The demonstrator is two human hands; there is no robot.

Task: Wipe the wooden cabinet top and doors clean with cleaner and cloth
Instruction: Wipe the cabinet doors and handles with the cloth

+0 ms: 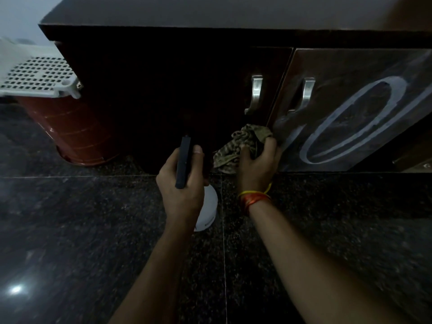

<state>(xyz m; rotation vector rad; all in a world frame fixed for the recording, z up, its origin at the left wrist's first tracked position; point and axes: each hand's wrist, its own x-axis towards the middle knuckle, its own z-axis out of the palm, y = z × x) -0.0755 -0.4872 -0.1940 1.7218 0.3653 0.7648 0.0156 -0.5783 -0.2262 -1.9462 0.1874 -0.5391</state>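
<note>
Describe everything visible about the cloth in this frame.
The cloth is a crumpled, olive-and-tan patterned rag of soft fabric. The right hand grips it, bunched, its upper folds pressed at the lower edge of the cabinet where the two doors meet, below the handles. A loose end hangs toward the dark floor. Whether it is wet cannot be told.

Left hand curled gripping, right hand clutching, both forearms extended forward

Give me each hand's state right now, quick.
Left hand: closed on the spray bottle, thumb by its black nozzle.
Right hand: closed on the cloth at the right door.
</note>
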